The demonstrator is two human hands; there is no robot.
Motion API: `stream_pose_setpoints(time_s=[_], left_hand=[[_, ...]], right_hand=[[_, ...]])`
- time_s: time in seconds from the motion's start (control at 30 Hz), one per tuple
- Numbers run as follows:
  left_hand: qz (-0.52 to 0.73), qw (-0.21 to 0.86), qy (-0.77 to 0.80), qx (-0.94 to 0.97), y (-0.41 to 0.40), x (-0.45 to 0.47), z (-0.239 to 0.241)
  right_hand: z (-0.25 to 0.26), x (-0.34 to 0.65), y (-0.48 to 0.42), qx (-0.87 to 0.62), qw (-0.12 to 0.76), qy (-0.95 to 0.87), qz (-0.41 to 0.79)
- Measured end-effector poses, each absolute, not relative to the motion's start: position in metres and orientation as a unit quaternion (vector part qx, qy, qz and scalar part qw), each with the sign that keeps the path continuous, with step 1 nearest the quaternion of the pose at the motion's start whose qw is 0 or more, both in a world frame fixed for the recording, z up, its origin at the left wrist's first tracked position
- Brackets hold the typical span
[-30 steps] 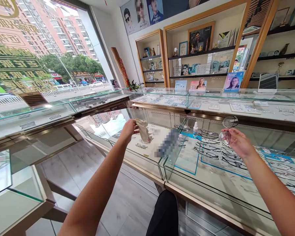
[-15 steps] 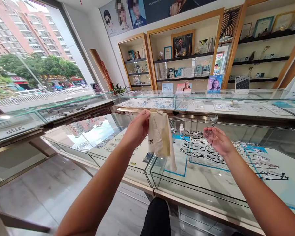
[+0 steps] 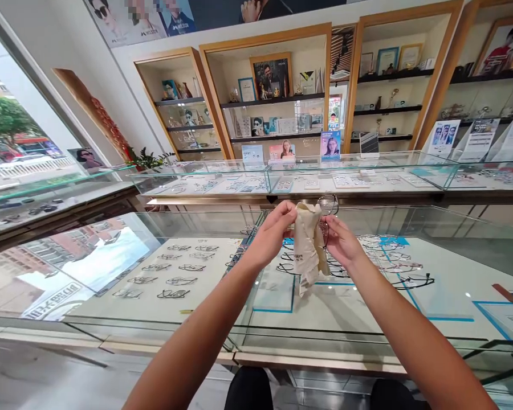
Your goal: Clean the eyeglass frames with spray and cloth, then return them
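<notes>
My left hand (image 3: 273, 230) pinches a beige cleaning cloth (image 3: 306, 250) that hangs down between both hands. A pair of thin-framed glasses (image 3: 328, 206) is held in my right hand (image 3: 341, 242), one lens showing above the cloth, the other pressed against it. Both hands meet in front of me, above the glass top of a display counter (image 3: 282, 336) that holds rows of spectacle frames (image 3: 171, 279).
A second glass counter (image 3: 222, 183) runs behind it, with wooden wall shelves (image 3: 277, 102) of pictures and cards beyond. Another glass counter (image 3: 34, 196) lines the window on the left. My dark-clothed knees (image 3: 256, 390) show below the near edge.
My hands have come together: the left brought the cloth rightward to the glasses held in the right. The view has swung right, away from the window.
</notes>
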State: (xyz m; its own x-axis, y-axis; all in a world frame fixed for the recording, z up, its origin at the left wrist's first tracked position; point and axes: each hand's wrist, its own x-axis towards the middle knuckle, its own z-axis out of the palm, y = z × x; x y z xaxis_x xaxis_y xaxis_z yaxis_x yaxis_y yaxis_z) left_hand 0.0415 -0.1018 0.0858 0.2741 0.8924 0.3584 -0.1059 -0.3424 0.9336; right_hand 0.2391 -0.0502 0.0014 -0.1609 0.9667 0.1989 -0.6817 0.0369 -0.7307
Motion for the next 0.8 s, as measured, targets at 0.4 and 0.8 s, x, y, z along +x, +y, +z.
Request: stream_pose_setpoints(time_s=[0.4,0.8], left_hand=[[0.489,0.479,0.345,0.642,-0.071,0.072,0.031],[0.463,0.643,0.214,0.571,-0.061,0.082,0.002]], right_hand=[[0.018,0.239,-0.061,-0.218,0.638,-0.399,0.622],[0.014,0.234,-0.057,-0.242,0.629,-0.423,0.606]])
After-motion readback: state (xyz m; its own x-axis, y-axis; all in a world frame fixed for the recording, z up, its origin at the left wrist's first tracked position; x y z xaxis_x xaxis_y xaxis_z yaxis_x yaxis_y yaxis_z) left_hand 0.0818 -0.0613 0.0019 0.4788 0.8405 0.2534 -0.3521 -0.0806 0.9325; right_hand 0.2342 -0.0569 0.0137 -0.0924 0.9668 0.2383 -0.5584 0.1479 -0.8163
